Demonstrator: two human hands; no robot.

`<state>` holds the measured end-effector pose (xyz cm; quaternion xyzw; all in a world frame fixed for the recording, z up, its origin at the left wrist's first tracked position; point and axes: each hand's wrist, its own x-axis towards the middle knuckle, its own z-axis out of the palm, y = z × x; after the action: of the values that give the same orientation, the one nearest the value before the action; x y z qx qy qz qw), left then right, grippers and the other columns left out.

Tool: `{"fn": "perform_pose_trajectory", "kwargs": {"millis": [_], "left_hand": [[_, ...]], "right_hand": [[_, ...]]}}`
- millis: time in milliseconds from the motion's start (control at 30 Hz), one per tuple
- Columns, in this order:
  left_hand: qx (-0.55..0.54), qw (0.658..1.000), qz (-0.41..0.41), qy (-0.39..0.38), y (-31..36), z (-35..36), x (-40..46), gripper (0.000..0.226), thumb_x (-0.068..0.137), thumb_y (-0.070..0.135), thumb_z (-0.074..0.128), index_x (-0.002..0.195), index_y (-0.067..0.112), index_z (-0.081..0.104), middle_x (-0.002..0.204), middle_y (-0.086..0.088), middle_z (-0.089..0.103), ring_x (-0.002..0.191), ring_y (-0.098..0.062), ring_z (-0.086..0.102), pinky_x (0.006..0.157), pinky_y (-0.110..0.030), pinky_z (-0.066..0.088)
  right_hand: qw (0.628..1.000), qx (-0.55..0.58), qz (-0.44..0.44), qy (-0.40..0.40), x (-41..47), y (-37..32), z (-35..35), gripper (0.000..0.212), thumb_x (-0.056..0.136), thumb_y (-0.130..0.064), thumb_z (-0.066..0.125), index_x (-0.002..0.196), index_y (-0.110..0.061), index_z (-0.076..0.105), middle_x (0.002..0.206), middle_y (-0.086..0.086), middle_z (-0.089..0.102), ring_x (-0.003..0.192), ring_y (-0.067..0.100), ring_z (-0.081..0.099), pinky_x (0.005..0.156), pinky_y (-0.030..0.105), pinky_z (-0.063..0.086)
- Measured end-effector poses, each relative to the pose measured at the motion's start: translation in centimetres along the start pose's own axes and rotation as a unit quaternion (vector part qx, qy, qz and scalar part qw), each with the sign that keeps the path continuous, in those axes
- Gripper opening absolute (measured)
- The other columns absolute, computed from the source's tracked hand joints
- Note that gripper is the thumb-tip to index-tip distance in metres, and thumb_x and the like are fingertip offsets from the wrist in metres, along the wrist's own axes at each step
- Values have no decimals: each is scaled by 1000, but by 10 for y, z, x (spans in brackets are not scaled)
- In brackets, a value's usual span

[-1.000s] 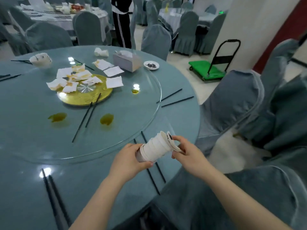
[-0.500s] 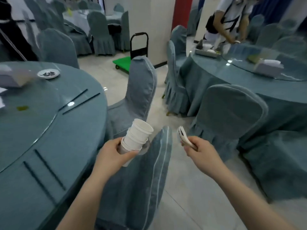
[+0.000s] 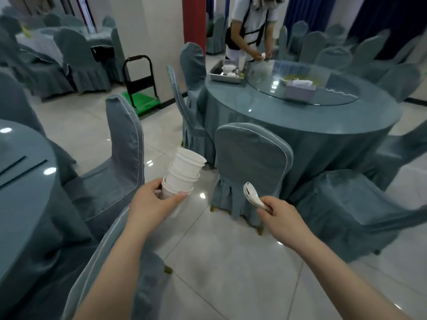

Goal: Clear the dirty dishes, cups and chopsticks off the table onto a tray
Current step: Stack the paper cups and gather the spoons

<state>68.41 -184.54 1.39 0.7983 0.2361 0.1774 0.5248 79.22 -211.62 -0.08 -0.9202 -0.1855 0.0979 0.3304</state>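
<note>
My left hand (image 3: 153,202) grips the bottom of a stack of white cups (image 3: 183,174), which leans up and to the right above the floor. My right hand (image 3: 280,214) holds a few stacked white spoons (image 3: 250,195) by their handles, bowls pointing up and left. A metal tray (image 3: 218,76) with white dishes in it sits on the far edge of the round table (image 3: 300,125) ahead. Black chopsticks (image 3: 23,167) lie on the table (image 3: 20,204) at my left.
Covered chairs (image 3: 251,162) stand between me and the far table; another chair (image 3: 124,144) is by my left table. A person (image 3: 250,31) bends over the far table beside the tray. A tissue box (image 3: 299,90) sits on its glass turntable. A green trolley (image 3: 143,98) stands by the pillar.
I have turned right, away from my table, towards the far table with the tray. The spoons came off the cup stack into my right hand; both hands are now apart.
</note>
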Motion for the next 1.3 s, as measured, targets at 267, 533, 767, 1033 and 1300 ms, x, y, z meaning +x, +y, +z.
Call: {"fn": "perform_pose_trajectory", "kwargs": {"millis": [267, 533, 767, 1033, 1300], "left_hand": [[-29, 999, -25, 6, -16, 40, 115, 30, 67, 40, 81, 84, 53, 60, 76, 40, 63, 76, 12, 60, 60, -14, 41], [-71, 997, -17, 31, -10, 31, 271, 31, 71, 29, 81, 79, 52, 62, 80, 38, 66, 76, 12, 64, 58, -10, 43], [-56, 993, -61, 79, -25, 3, 376, 34, 70, 31, 82, 91, 48, 61, 83, 31, 68, 79, 5, 65, 62, -13, 49], [-30, 970, -74, 230, -22, -49, 473, 33, 74, 24, 78, 98, 39, 62, 87, 19, 70, 77, 1, 66, 56, -10, 46], [-24, 922, -101, 373, -57, -134, 552, 31, 74, 28, 78, 90, 49, 62, 82, 33, 68, 78, 11, 63, 62, -12, 43]], "right_hand": [[997, -50, -52, -34, 120, -7, -5, 12, 91, -23, 53, 96, -28, 63, 83, -9, 66, 79, 12, 58, 68, 28, 43], [964, -176, -193, -51, 298, -61, -9, 21, 95, -31, 46, 113, -30, 56, 105, -8, 66, 97, 19, 57, 77, 35, 44], [914, -265, -300, -66, 458, -98, 9, 23, 94, -15, 40, 112, -24, 53, 103, -2, 62, 92, 24, 53, 78, 38, 43], [856, -248, -441, -109, 636, -174, 71, 25, 86, -12, 54, 107, -25, 51, 94, -6, 59, 87, 22, 54, 70, 34, 43], [842, -127, -490, -184, 766, -301, 159, 27, 97, -23, 43, 123, -27, 51, 113, -6, 60, 102, 18, 54, 81, 34, 45]]}}
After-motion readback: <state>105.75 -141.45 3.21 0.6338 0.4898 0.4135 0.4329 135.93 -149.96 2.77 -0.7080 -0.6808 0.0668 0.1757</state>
